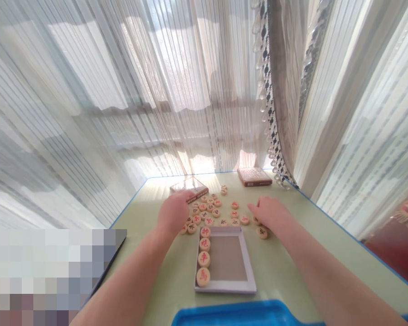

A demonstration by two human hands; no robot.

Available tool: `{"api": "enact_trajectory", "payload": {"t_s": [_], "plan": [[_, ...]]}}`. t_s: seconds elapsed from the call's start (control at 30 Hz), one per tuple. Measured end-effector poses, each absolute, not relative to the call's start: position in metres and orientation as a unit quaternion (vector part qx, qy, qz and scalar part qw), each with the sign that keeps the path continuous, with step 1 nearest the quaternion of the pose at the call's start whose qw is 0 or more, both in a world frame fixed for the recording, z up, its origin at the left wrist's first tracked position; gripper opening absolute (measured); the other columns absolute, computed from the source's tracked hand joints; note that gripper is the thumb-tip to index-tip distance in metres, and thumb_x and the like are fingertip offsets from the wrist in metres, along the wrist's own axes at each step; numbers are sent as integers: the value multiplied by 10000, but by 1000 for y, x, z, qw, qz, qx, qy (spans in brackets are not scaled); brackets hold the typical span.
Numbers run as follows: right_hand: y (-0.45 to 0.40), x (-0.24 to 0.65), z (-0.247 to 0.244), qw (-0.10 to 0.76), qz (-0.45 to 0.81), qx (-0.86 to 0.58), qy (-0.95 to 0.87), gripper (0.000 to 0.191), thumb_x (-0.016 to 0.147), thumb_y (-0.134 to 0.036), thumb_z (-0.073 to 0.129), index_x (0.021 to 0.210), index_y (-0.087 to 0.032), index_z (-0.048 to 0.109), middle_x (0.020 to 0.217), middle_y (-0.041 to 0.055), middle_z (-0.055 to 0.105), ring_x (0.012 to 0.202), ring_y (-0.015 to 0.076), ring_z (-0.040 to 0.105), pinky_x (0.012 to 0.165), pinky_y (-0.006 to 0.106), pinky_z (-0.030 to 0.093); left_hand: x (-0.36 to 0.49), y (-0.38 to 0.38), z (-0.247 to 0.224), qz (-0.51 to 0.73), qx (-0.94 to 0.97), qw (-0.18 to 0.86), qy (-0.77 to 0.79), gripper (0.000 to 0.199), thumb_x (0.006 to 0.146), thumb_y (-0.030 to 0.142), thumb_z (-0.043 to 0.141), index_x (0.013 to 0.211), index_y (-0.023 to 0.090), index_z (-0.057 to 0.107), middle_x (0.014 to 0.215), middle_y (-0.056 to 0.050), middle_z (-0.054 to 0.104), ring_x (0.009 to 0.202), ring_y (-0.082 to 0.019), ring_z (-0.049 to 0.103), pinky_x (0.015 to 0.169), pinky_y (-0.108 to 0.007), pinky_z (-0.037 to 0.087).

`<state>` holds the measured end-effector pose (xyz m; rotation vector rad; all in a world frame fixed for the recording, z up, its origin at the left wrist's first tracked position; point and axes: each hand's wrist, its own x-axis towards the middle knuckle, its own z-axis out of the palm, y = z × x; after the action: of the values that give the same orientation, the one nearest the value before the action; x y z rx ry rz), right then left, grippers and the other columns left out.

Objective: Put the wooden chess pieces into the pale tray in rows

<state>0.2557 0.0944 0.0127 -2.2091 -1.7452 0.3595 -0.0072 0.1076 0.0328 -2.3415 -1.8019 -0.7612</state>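
My left hand reaches over the left edge of a spread of round wooden Chinese chess pieces, close to a flat box; its fingers are mostly hidden behind the back of the hand. On the right, my right hand is low over the table with its fingers loosely apart, beside a few pieces. One black-marked piece lies just below it. Between my forearms stands a shallow open tray. Several red-marked pieces form a column along its left side, faces up.
Another flat brown box lies at the table's far right. A small stack of pieces stands behind the spread. A blue plastic object is at the near edge. Sheer curtains hang beyond the pale green table.
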Motion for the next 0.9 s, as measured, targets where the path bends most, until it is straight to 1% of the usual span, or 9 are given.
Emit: {"api": "enact_trajectory", "payload": {"t_s": [0.1,0.2,0.27,0.37,0.5,0.63,0.73,0.8,0.9], "plan": [[89,245,21,172,225,-766,-577,269,771,-393,480,792,-145,580,530,61,613,469,172,587,488,270,443,-5,107,28,-237,-745,23,-623,401,688,62,378,925,241,646,928,-8,668,814,-174,595,699,-252,448],[86,243,25,218,305,-746,-550,236,771,-372,498,819,-151,564,489,28,595,405,139,552,436,229,413,-1,108,24,-244,-758,15,-605,421,684,53,378,953,231,647,988,-6,660,859,-170,588,747,-257,458],[85,245,25,240,287,-737,-563,212,771,-351,495,789,-155,574,520,30,607,427,132,555,448,223,399,1,108,22,-271,-780,45,-562,456,661,20,370,951,224,656,1043,-4,643,980,-177,549,850,-277,443],[83,249,25,251,178,-725,-616,186,760,-304,481,716,-173,605,621,36,635,544,140,577,514,232,390,0,108,21,-302,-798,112,-509,488,634,-12,375,942,225,670,1191,-6,567,1187,-215,395,984,-355,373],[78,248,24,248,116,-642,-716,156,702,-271,530,762,-209,660,813,31,652,708,163,575,609,254,410,-1,108,20,-288,-816,113,-488,487,639,-13,386,940,238,675,1273,0,499,1253,-240,306,1017,-412,336],[76,248,19,216,109,-589,-771,178,661,-345,604,756,-213,678,812,42,640,781,201,563,653,287,434,2,107,21,-292,-825,85,-476,441,651,0,386,887,226,682,1212,-2,547,1199,-228,363,1004,-393,348],[77,249,16,208,105,-575,-784,189,659,-372,616,749,-218,676,800,43,647,837,225,554,702,318,443,5,103,25,-299,-824,60,-477,408,672,22,375,861,210,684,1006,-26,637,998,-200,484,899,-345,421],[77,250,16,201,104,-572,-788,169,665,-361,612,741,-225,677,803,39,654,865,234,549,719,327,441,7,100,28,-295,-821,45,-486,388,681,40,367,828,204,686,894,-33,649,893,-191,504,822,-325,442],[75,249,18,196,95,-572,-791,156,694,-300,570,780,-241,687,818,25,669,882,234,549,748,331,431,8,96,30,-279,-828,12,-487,358,690,66,356,765,200,680,856,-35,642,863,-184,513,784,-299,436]]}}
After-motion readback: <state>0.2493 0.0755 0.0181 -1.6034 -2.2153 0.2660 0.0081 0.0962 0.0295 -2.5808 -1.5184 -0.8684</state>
